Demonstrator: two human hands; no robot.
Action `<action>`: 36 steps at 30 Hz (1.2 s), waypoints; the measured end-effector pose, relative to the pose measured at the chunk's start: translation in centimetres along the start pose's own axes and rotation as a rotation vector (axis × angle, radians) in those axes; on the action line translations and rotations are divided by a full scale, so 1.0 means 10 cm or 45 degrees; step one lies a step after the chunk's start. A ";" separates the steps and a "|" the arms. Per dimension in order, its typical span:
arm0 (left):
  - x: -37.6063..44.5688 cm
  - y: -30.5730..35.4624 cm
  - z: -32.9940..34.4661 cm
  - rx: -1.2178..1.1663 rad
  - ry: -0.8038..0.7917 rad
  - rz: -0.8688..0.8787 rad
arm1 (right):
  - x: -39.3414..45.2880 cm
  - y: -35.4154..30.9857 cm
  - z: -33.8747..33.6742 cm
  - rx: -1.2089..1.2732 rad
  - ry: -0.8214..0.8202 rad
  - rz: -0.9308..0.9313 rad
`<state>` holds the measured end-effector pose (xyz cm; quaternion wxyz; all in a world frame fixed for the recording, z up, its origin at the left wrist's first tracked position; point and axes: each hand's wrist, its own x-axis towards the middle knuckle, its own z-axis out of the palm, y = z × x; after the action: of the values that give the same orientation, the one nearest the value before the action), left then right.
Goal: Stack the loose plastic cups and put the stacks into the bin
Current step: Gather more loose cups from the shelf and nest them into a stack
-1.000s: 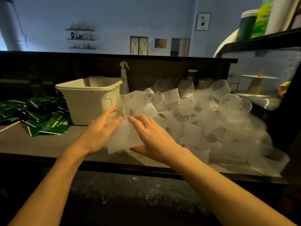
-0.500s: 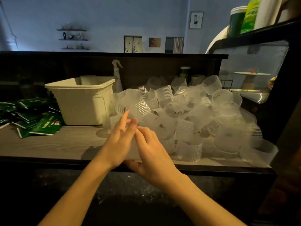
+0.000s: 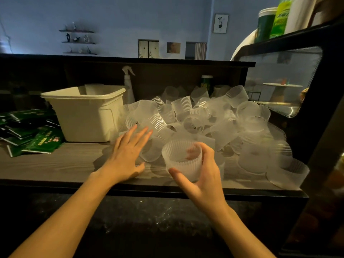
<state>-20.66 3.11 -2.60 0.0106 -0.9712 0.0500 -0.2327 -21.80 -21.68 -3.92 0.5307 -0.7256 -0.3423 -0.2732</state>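
Both hands are seen over the front edge of the counter. A single ribbed cup is gripped by the right hand, thumb on the near wall and fingers curled round the far side, its mouth tilted toward the camera. The left hand is held flat with fingers spread and straight, nothing in it, its fingertips reaching toward the near edge of the pile of loose cups.

That heap is spread across the right half of the counter, with the cream bin just to its left; pale cup shapes can be made out inside the bin. Green packets lie further left.

The cups are translucent, frosted and vertically ribbed. They are judged very light, thin-walled, easily crushed and somewhat slippery, so a gentle hold around the wall near the stiffer rim is advised.
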 end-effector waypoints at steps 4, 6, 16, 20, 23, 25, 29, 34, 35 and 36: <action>0.07 0.02 0.13 -0.020 0.241 0.104 | -0.06 0.05 0.06 0.044 -0.060 -0.009; 0.06 0.04 0.19 -0.057 0.375 0.098 | -0.08 0.07 0.06 0.053 -0.054 -0.016; -0.11 0.16 0.02 -1.214 0.702 -0.360 | -0.07 0.14 0.06 -0.006 -0.165 0.123; -0.25 0.31 -0.04 -1.704 0.642 -0.411 | -0.06 0.13 0.08 -0.092 -0.251 0.144; -0.31 0.49 -0.09 -1.812 0.581 -0.386 | -0.05 0.15 0.10 -0.144 -0.280 0.150; -0.33 0.63 -0.14 -1.738 0.521 -0.344 | -0.04 0.15 0.11 -0.156 -0.307 0.163; -0.34 0.77 -0.18 -1.613 0.390 -0.248 | -0.02 0.14 0.11 -0.132 -0.314 0.185; -0.35 0.81 -0.28 -1.243 0.305 -0.178 | -0.02 0.11 0.10 -0.014 -0.269 0.200; -0.36 0.83 -0.30 -1.136 0.230 -0.152 | -0.02 0.10 0.09 0.017 -0.234 0.205; -0.37 0.85 -0.31 -1.069 0.129 -0.126 | -0.02 0.09 0.08 0.039 -0.204 0.209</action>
<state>-26.11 -4.94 -1.89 -0.3994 -0.8799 0.0943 -0.2396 -21.14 -21.16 -4.81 0.5333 -0.7625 -0.3272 -0.1649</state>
